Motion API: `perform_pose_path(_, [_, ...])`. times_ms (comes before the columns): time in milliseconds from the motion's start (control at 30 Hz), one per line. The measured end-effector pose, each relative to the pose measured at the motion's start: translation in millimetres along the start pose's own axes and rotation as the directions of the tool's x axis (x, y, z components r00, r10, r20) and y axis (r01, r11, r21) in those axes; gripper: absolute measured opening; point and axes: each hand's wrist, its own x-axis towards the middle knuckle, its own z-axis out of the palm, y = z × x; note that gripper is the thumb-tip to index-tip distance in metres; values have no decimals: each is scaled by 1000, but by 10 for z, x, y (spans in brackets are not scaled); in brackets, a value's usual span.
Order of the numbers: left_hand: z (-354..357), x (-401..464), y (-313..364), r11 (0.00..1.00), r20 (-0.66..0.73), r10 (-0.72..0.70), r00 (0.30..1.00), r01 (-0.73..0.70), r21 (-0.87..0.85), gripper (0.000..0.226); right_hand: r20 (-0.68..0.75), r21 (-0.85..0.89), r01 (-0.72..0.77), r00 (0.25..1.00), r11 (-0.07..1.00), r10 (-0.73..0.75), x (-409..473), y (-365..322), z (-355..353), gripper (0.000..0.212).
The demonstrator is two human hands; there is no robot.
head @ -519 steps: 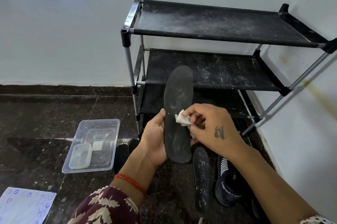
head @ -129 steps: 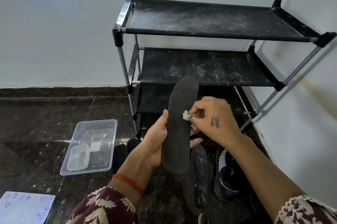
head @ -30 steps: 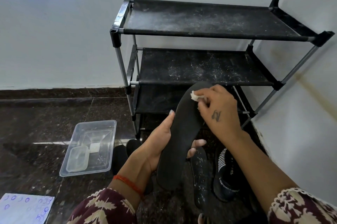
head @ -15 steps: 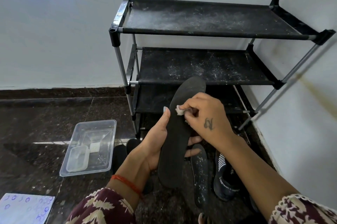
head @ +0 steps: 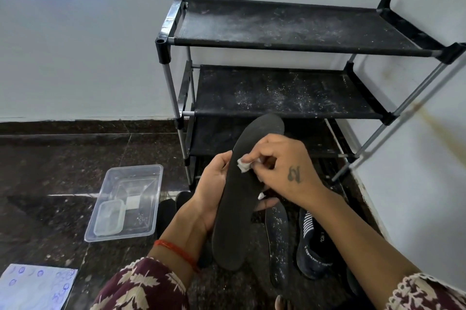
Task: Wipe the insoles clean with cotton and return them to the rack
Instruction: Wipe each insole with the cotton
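Right hand (head: 282, 171) at frame centre, fingers curled, pinching a white cotton wad (head: 243, 165) against the black insole (head: 239, 198); left hand (head: 211, 191) gripping that insole from behind at mid-length, thumb on its left edge, fingertips showing past the right edge, toe end tilted up and right. Just below, lower centre, a second insole (head: 278, 241) flecked white on the dark floor (head: 63, 171), a dark shoe (head: 311, 249) just beside it to the right. Behind, upper right, a dusty three-shelf rack (head: 290, 27) against the wall; at left, a clear tub (head: 148, 208) holding a smaller container (head: 109, 218), and a printed sheet (head: 35, 289) in the lower-left corner.
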Motion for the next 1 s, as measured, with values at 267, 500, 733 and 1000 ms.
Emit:
perform_pose_path(267, [-50,62,-52,995,7,-95,995,96,-12,67,-109,-166,-79,992,983,62,49,177,-53,23])
perform_pose_path(500, [-20,19,-26,997,45,-71,996,70,25,53,-392,-128,-153,916,980,92,77,227,-245,18])
perform_pose_path(733, [-55,-1,-11,996,23,-82,996,82,-15,67,121,44,77,989,996,-82,-8,-102,18,21])
perform_pose_path(1000, [-51,39,-53,993,12,-117,993,118,-16,70,-123,-104,-73,991,992,60,59,123,-47,25])
